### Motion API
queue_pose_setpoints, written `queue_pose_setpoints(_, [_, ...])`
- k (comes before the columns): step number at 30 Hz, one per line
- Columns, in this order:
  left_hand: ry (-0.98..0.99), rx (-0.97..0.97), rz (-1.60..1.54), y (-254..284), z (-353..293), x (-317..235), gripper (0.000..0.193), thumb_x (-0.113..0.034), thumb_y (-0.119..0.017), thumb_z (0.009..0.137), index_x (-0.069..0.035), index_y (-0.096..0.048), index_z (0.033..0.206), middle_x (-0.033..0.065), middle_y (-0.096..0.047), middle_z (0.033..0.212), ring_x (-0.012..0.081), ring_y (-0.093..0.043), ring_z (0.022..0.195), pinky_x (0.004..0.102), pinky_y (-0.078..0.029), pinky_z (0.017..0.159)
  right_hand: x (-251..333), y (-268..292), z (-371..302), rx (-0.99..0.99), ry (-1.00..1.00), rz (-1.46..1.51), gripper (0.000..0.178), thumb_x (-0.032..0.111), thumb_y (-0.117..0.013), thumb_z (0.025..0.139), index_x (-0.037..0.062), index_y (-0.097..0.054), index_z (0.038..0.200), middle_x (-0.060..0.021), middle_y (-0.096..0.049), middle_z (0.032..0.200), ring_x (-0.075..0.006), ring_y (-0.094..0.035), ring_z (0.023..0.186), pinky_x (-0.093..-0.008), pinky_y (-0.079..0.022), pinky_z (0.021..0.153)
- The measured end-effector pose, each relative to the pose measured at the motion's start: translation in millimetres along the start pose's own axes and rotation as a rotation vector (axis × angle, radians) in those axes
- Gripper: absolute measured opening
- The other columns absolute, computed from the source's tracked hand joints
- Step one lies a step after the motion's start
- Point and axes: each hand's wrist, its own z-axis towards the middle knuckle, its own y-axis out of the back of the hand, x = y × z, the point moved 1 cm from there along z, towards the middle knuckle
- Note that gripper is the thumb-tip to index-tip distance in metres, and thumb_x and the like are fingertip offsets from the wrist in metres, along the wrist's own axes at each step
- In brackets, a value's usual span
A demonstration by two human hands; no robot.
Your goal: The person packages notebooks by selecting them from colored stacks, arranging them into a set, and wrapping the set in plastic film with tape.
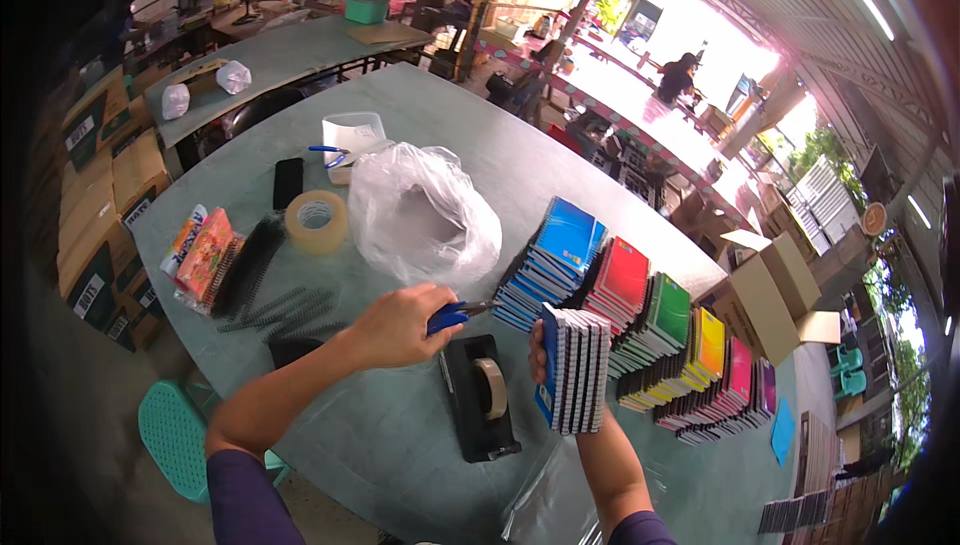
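My left hand (402, 327) is closed around blue-handled pliers (455, 315), whose metal jaws point right toward the notebook stacks. In my right hand (538, 351) is a small stack of spiral notebooks (578, 370) with a blue cover on its left side, held upright with the wire bindings facing me. The fingers wrap its left side and the palm is mostly hidden beneath. Just beyond stand stacks of blue notebooks (568, 235), red notebooks (622, 273), green notebooks (667, 307) and yellow notebooks (710, 343), with pink and purple ones farther right. A black tape dispenser (462, 370) lies between my hands.
A clear plastic bag (425, 210), a wide tape roll (316, 220), a black phone (288, 183) and a white container (352, 131) sit farther back. Loose black coils (290, 313) lie left. Plastic sheeting (555, 495) is near me. A green stool (175, 440) and cartons (100, 205) flank the table.
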Motion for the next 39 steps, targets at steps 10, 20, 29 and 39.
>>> queue_pose_setpoints(10, [-0.208,0.087,-0.246,-25.4,13.8,-44.2,0.025,-0.017,-0.067,0.077,-0.002,-0.054,0.092,0.0168,-0.058,0.081,0.0327,-0.059,0.072,0.0370,-0.048,0.064,-32.0,-76.5,-6.6,-0.474,0.280,-0.085,0.043,0.041,-0.058,0.083,0.0021,-0.045,0.096,-0.0079,-0.054,0.068,-0.0210,-0.057,0.054,-0.0300,-0.047,0.052])
queue_pose_setpoints(20, [-0.201,0.119,-0.291,-36.9,3.2,-56.7,0.023,-0.015,-0.068,0.077,-0.001,-0.057,0.091,0.0115,-0.055,0.073,0.0201,-0.053,0.063,0.0304,-0.045,0.062,-43.7,-65.0,-51.6,-0.287,0.415,0.045,0.081,0.058,-0.067,0.069,-0.0011,-0.041,0.117,-0.0130,-0.054,0.094,-0.0266,-0.056,0.082,-0.0367,-0.047,0.070])
queue_pose_setpoints(29, [-0.205,0.281,-0.232,-56.9,-6.5,-84.2,0.028,-0.020,-0.068,0.077,0.001,-0.057,0.093,0.0161,-0.059,0.080,0.0300,-0.060,0.071,0.0362,-0.048,0.067,-54.7,-47.7,-107.4,-0.230,0.521,0.110,0.090,0.063,-0.059,0.074,-0.0065,-0.034,0.125,-0.0212,-0.053,0.110,-0.0348,-0.055,0.099,-0.0474,-0.047,0.084])
queue_pose_setpoints(39, [-0.219,0.326,-0.215,-88.1,-12.5,-103.6,0.026,-0.022,-0.069,0.078,-0.002,-0.058,0.091,0.0098,-0.059,0.076,0.0178,-0.056,0.066,0.0304,-0.045,0.063,-70.4,-95.2,-177.0,-0.799,0.608,-0.366,0.064,0.031,-0.079,0.067,0.0004,-0.052,0.116,-0.0124,-0.063,0.104,-0.0235,-0.063,0.094,-0.0376,-0.052,0.082])
